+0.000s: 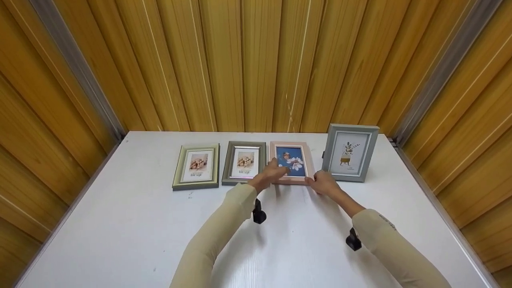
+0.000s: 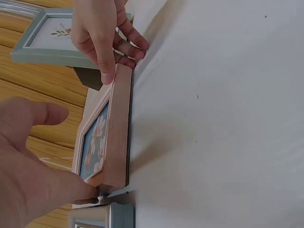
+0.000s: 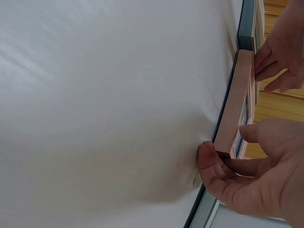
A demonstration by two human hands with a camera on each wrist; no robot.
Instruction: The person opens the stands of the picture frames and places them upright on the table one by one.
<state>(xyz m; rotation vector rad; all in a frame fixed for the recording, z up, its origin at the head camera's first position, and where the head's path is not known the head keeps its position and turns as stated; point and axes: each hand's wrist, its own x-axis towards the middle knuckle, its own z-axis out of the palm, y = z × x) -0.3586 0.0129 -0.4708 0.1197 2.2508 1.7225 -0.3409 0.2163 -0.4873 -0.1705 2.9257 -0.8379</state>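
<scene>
Beige sleeves [image 1: 218, 232] nearest, each with a black wrist camera [image 1: 259, 214] beneath. Pink frame [image 1: 294, 158] lies face up on the white table [image 1: 128, 224], between the hands. Left hand [image 1: 270, 175]: fingers extended, touching the frame's left end, thumb lifted apart. Right hand [image 1: 325, 183]: grips the near right corner, fingers curled at its side. Left of left hand: dark green frame [image 1: 245, 162], then light green frame [image 1: 197, 166], both flat. Just beyond right hand: grey-green frame [image 1: 350, 154], upright.
</scene>
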